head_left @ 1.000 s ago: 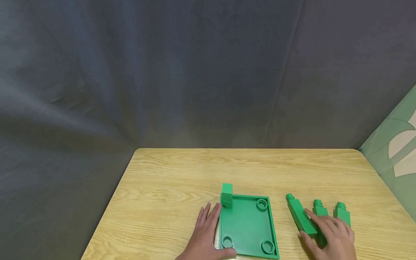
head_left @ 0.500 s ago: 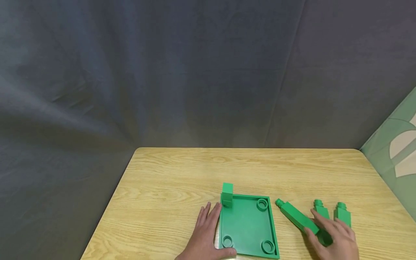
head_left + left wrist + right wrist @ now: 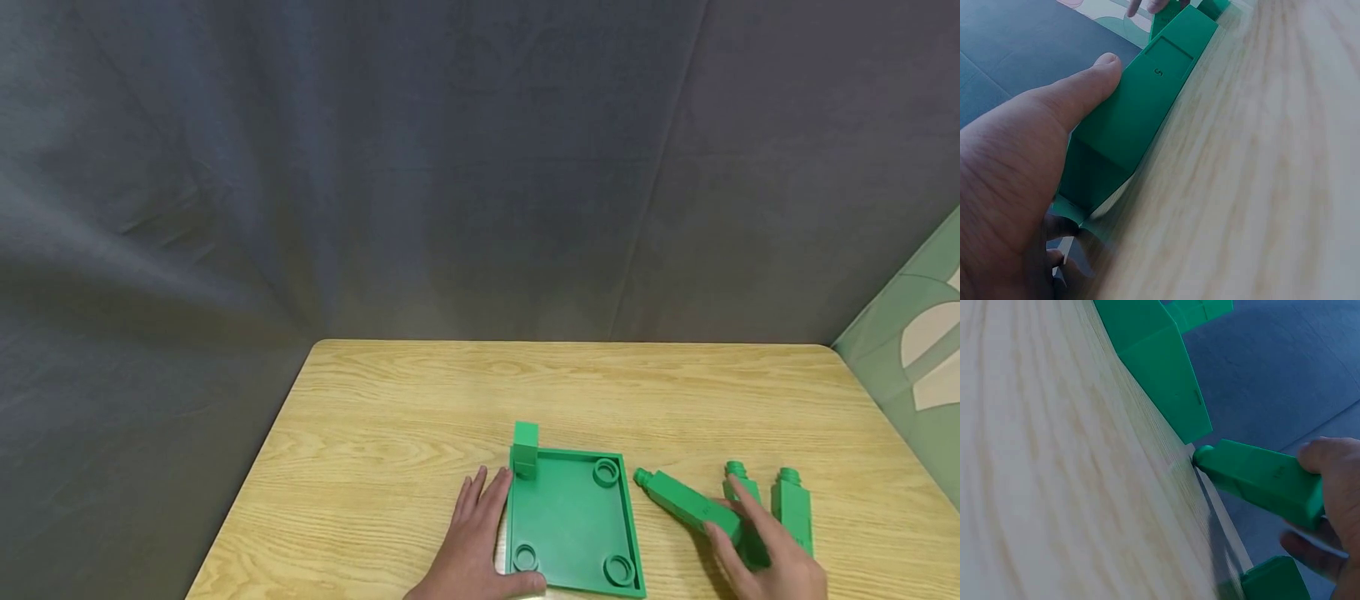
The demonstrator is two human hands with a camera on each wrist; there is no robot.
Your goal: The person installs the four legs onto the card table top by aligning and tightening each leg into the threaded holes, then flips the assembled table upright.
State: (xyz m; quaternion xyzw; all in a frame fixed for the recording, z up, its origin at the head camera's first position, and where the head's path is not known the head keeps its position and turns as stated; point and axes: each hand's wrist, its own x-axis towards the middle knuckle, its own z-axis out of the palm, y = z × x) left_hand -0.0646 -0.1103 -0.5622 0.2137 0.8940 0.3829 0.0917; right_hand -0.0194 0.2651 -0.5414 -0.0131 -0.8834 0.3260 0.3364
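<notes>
A green square plate (image 3: 572, 517) with round sockets lies on the wooden table (image 3: 390, 433). One green peg (image 3: 524, 450) stands upright at its far left corner. My left hand (image 3: 476, 542) rests flat against the plate's left side, and its thumb (image 3: 1094, 78) presses the plate's edge (image 3: 1147, 106). My right hand (image 3: 772, 558) grips a second green peg (image 3: 678, 500) that lies slanted, its stud end close to the plate's right edge. In the right wrist view the thumb (image 3: 1329, 459) sits on this peg (image 3: 1260, 478), next to the plate (image 3: 1154, 356).
Two more green pegs (image 3: 738, 482) (image 3: 793, 500) lie right of the held one, by my right hand. A dark grey cloth backdrop (image 3: 375, 167) hangs behind the table. A green patterned surface (image 3: 922, 333) stands at the right. The table's far half is bare wood.
My right hand has swung the peg round, so its stud end has moved left toward the plate. The left hand and the plate have stayed put.
</notes>
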